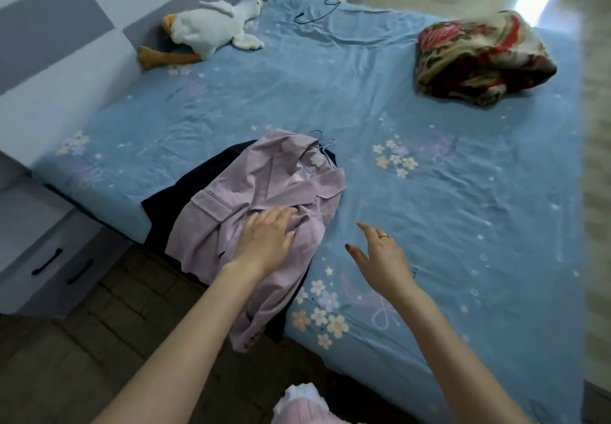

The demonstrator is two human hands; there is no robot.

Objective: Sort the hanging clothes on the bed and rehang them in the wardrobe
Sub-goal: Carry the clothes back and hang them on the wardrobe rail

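Note:
A pale pink jacket (264,188) on a light blue hanger (325,142) lies at the near edge of the bed (429,192), on top of a dark navy garment (198,175). Its sleeve hangs over the bed's edge. My left hand (267,235) rests on the jacket's front, fingers loosely bent on the cloth. My right hand (380,255) hovers just above the blue sheet to the jacket's right, fingers spread and holding nothing.
An empty dark hanger (317,10) lies near the far edge of the bed. A plush goose (211,26) rests by the headboard, and a folded floral blanket (479,56) sits at the far right. A bedside drawer unit (43,251) stands at the left.

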